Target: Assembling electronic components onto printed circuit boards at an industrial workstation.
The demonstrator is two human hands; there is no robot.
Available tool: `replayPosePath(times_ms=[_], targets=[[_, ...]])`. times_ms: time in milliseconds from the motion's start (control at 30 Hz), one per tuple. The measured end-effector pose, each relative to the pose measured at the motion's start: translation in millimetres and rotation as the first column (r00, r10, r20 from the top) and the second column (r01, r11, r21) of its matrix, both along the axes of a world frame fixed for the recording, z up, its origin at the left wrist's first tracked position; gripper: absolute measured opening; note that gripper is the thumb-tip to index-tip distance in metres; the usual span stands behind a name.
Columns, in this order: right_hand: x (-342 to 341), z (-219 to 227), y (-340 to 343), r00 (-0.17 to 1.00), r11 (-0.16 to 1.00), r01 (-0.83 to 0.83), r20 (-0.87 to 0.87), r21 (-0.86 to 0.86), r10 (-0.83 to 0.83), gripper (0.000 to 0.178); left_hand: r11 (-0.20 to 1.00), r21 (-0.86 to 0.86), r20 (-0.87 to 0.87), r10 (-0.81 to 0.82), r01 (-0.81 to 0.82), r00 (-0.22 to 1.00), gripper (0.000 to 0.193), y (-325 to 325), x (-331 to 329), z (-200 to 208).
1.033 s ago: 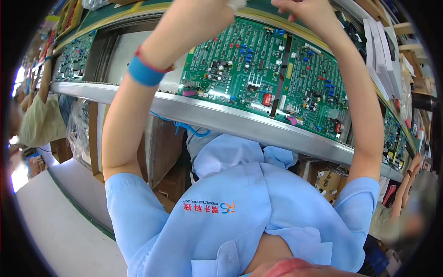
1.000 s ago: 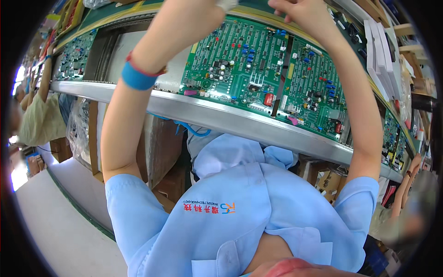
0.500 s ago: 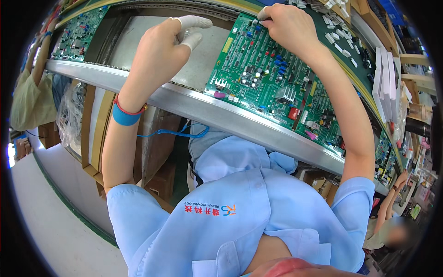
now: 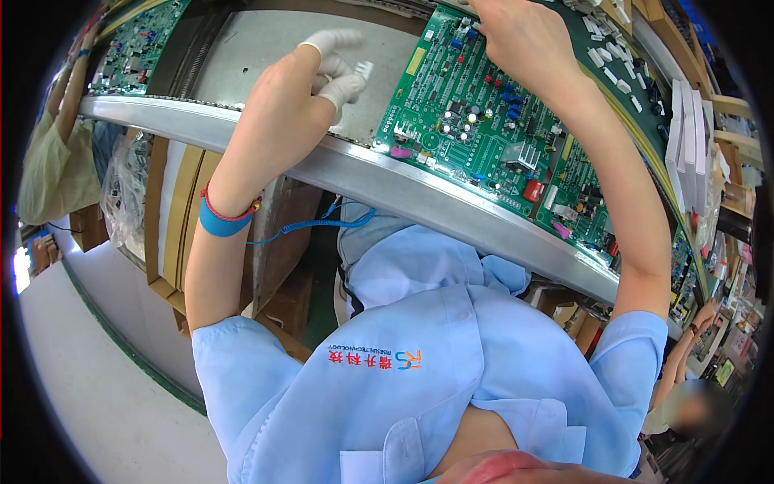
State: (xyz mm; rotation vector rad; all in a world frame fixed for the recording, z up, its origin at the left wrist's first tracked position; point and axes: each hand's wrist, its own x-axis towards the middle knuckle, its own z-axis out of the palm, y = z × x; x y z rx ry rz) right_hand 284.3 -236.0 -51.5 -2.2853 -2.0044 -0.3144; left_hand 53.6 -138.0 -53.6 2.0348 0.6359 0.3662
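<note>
My left hand, with white finger cots and a blue wrist strap, is over the pale metal surface left of the circuit board. Between its thumb and fingers is a small white plastic connector. My right hand reaches to the far edge of the green circuit board, its fingers curled. Its fingertips are cut off at the picture's top edge, so what they grip there does not show. The board lies on the rail-edged line and carries blue, red and white parts and a silver heatsink.
A silver rail runs between me and the board. Loose white connectors lie beyond my right arm. Another populated board is at the far left. A coiled blue cord hangs below the rail. Other people's arms show at both sides.
A white connector now shows in my left fingers, which have closed around it. My right hand has moved slightly up and right, fingertips leaving view. The whole view has shifted a little.
</note>
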Motion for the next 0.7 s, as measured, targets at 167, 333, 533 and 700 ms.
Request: replayPosePath(times_ms=[167,333,533,700], targets=[[-1,-2,-5,0.999,0.998,-0.041,-0.001,0.047,0.041,0.014,0.986,-0.165,-0.171,-0.024,-0.004,0.985,0.019,-5,0,4],[3,-7,-5,0.998,0.996,-0.06,-0.008,0.064,0.061,0.016,0.999,0.026,-0.345,-0.033,0.045,0.938,0.021,-13,6,9],[7,-7,-10,0.997,0.995,-0.052,-0.052,0.089,0.057,0.016,0.975,0.157,-0.449,-0.07,0.156,0.891,0.028,-12,17,3],[9,-4,-11,0.992,0.994,-0.028,-0.121,0.105,0.041,0.018,0.925,0.272,-0.549,-0.078,0.265,0.832,0.029,-14,28,10]])
